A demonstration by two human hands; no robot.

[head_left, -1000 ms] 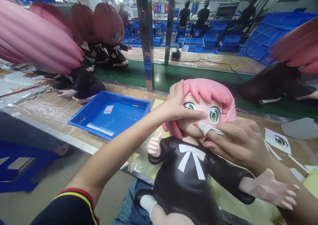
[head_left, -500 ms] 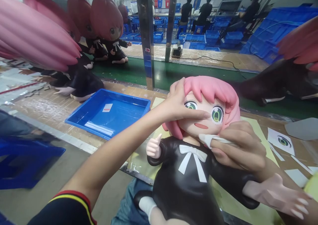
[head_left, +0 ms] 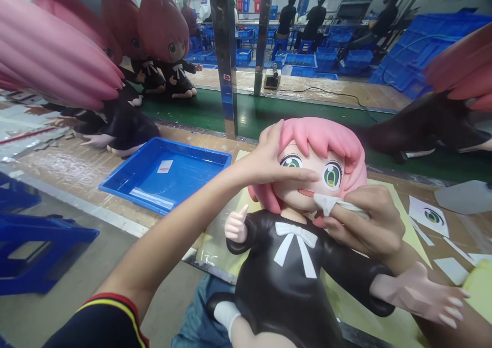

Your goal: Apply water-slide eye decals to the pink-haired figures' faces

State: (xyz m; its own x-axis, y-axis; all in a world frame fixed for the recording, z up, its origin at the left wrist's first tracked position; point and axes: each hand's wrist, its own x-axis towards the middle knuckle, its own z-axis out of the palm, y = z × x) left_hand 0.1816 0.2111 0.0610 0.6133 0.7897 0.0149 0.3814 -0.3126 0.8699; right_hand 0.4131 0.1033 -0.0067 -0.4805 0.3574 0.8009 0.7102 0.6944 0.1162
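Observation:
A large figurine (head_left: 284,297) with pink hair, green eyes and a black dress with a white bow lies tilted back over the table edge and my lap. My left hand (head_left: 269,158) grips the side of its head, with the thumb laid across the face below the eyes. Pinched in my right hand (head_left: 371,222) is a white cloth (head_left: 326,204), whose folded tip touches the figurine's cheek beside the mouth. The fingers of that hand are closed around the cloth, and part of it is hidden.
A shallow blue tray (head_left: 200,158) sits left of the figurine. More pink-haired figurines (head_left: 163,30) stand at the left, another at the right. Eye-printed paper (head_left: 428,216) and strips lie on the right. Metal posts (head_left: 226,56) rise ahead; people sit farther back.
The cloth in my right hand has moved up along the cheek toward the mouth corner. My left hand keeps its grip on the head. The whole view has shifted slightly.

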